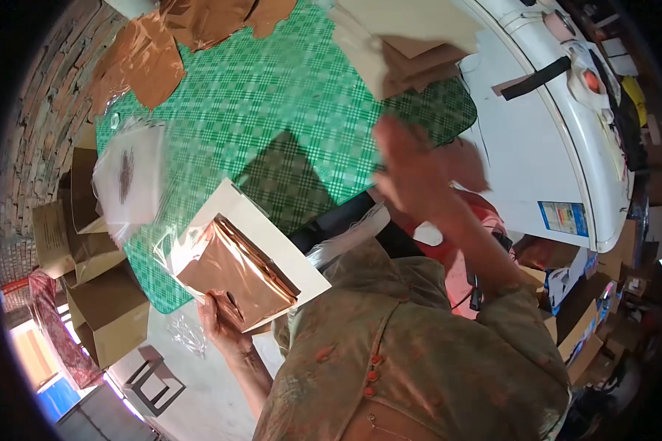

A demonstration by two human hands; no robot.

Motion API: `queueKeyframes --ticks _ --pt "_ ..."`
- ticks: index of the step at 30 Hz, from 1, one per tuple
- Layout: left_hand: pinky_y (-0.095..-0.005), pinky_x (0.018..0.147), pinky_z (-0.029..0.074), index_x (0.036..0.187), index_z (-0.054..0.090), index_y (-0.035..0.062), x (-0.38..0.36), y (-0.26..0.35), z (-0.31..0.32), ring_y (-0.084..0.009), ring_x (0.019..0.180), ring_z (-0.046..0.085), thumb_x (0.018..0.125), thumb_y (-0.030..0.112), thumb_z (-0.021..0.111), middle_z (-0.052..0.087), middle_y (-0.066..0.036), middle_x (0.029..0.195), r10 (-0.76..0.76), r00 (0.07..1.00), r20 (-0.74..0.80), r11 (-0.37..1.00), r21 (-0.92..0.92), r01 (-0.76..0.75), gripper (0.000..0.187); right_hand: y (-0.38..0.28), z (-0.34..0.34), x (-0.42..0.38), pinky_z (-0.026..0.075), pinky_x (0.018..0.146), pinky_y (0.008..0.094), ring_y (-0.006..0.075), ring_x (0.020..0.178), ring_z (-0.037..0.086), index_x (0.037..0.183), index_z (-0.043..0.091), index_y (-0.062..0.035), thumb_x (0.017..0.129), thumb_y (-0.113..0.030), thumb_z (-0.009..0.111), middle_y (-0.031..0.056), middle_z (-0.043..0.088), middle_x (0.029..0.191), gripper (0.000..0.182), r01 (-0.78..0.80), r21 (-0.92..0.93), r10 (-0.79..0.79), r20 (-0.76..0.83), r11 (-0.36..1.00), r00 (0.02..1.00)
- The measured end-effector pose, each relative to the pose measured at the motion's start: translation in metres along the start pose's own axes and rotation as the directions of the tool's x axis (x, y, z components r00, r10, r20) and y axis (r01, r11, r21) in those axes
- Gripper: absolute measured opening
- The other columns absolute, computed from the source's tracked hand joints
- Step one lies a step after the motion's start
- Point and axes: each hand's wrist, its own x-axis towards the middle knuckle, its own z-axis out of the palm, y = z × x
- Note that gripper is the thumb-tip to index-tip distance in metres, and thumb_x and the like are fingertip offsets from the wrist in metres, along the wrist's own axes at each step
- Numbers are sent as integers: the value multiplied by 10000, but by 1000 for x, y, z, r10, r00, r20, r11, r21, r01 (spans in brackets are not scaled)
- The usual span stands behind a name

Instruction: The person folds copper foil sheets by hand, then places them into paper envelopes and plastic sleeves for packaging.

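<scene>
My left hand (224,323) grips the lower edge of a white card (287,266) with a folded, shiny copper-coloured foil piece (235,275) lying on it. The thumb rests on the foil, near a small dark hole. Clear plastic film (171,257) glints at the card's left side. My right hand (412,165) is raised over the right front edge of the green checked tablecloth (287,95), apart from the card. Motion smears its fingers, and I see nothing clear in them.
Loose copper foil pieces (158,66) lie at the table's far left. A stack of clear plastic bags (131,173) is nearer on the left, beige cards (419,59) at the far right. Open cardboard boxes (103,309) stand left of the table; a white appliance (529,147) stands right.
</scene>
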Motion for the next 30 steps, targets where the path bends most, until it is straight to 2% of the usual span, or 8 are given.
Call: queueKeyframes --ticks 2,6,10,12,14,18,20,30 --pt "-279 854 557 1098 707 130 -1 3 7 -108 1010 718 1025 225 660 770 -13 1094 -27 997 78 1000 2 27 129 40 -17 -5 328 1181 574 425 1441 424 1422 528 13 977 -312 612 240 488 1514 557 -201 -227 220 62 953 973" --pt "-297 835 565 1084 687 119 3 -5 21 -133 957 704 1017 207 666 741 -24 1045 -44 995 95 999 23 41 113 101 -33 -16 364 1162 558 425 1401 459 1386 564 -7 1031 -314 546 211 527 1475 469 -18 -534 12 -15 845 1000" --pt "-315 804 572 1150 638 74 3 -8 32 -159 940 675 1014 205 645 707 -56 1003 -57 998 22 994 90 55 189 118 -37 -13 402 1137 508 406 1348 500 1304 623 -6 1047 -282 540 197 570 1419 387 -416 -671 319 -272 613 908" --pt "-311 730 576 1288 581 44 -5 2 85 -157 879 688 1025 179 600 707 -78 1055 -71 982 -173 992 90 87 296 90 -42 -11 420 1109 487 384 1331 510 1273 641 2 1034 -257 580 197 600 1372 357 -267 -479 81 -374 836 924" --pt "-322 746 581 1308 570 22 4 -18 47 -146 888 688 1031 148 574 703 -86 1044 -176 984 -24 977 119 178 305 2 -44 -12 511 975 404 320 1132 641 1303 622 0 1020 -171 618 178 680 1227 331 -145 59 154 -187 988 970" --pt "-349 898 576 1389 542 3 -11 -33 74 -178 1022 694 1011 135 606 691 -86 1186 -277 961 8 958 76 275 406 -76 -10 -34 480 788 268 92 894 590 1251 628 -7 1049 -139 596 40 653 965 243 -373 821 290 265 432 920" --pt "-374 1052 501 1452 507 0 -21 -37 73 -195 1205 623 1013 201 643 651 -92 1312 -333 943 -1 925 194 326 502 -85 1 -41 415 739 237 44 849 471 1110 634 -6 1050 -171 599 -43 527 873 179 -631 770 327 573 100 752" --pt "-351 1044 527 1452 498 49 -10 -31 49 -191 1203 643 1085 133 514 663 -102 1322 -330 940 86 944 41 328 377 -86 17 -53 409 767 251 34 848 455 989 600 -29 1064 -215 568 -67 517 883 204 -700 714 288 667 15 687"
